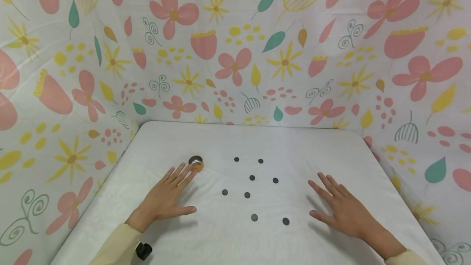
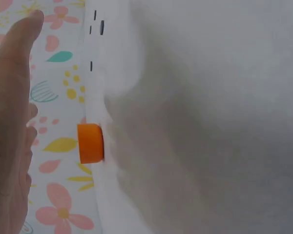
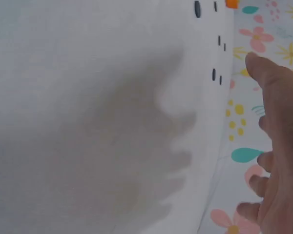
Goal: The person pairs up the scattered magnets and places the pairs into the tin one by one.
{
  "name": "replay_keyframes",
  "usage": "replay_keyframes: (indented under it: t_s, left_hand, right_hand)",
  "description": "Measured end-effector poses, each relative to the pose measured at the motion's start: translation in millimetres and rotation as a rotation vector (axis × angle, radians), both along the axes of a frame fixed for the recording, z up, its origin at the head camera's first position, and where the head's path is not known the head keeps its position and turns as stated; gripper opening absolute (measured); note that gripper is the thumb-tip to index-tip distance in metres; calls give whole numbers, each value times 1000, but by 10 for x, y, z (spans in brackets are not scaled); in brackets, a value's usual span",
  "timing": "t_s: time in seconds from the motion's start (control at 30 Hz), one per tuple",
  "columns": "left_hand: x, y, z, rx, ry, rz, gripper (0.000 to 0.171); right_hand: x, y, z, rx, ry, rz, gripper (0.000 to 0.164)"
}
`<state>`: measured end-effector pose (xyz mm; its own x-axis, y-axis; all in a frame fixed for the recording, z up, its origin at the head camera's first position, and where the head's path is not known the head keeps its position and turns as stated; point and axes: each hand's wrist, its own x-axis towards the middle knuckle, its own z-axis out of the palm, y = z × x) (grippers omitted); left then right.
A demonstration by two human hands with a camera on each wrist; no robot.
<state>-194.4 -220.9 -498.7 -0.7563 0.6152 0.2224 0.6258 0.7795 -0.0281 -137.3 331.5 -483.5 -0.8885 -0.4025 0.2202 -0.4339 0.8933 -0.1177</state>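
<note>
My left hand [image 1: 166, 196] hovers palm down over the left side of the white table, fingers straight and thumb spread. Its fingertips overlap the near side of a small round orange bowl [image 1: 196, 168] with a shiny metal inside in the head view. The left wrist view shows the orange bowl [image 2: 91, 143] standing on the table beyond the fingers. On the right, my other hand [image 1: 342, 207] is also held above the cloth with fingers spread, holding nothing. Between the hands lie several flat dark discs [image 1: 247, 195], scattered in the middle. Another disc [image 1: 285, 221] lies nearest the right thumb.
The white-covered table [image 1: 176, 138] has rounded far corners. A flowered curtain [image 1: 235, 93] hangs behind it and along both sides. A small black object [image 1: 143, 251] sits at the left sleeve's cuff. Both hands cast shadows on the cloth.
</note>
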Motion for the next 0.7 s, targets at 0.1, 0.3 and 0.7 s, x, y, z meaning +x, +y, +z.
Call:
replay_keyframes:
  t_s: [0.1, 0.3, 0.7]
  left_hand:
    - [-15, 50, 45, 49, 12, -80, 103]
    - [-23, 198, 48, 178, -86, -170, 99]
    - [-17, 656, -17, 361, -250, -197, 86]
  right_hand:
    - [-30, 1, 23, -38, -17, 21, 82]
    - [-70, -13, 14, -128, -33, 72, 81]
    - [-125, -127, -96, -303, -63, 128, 69]
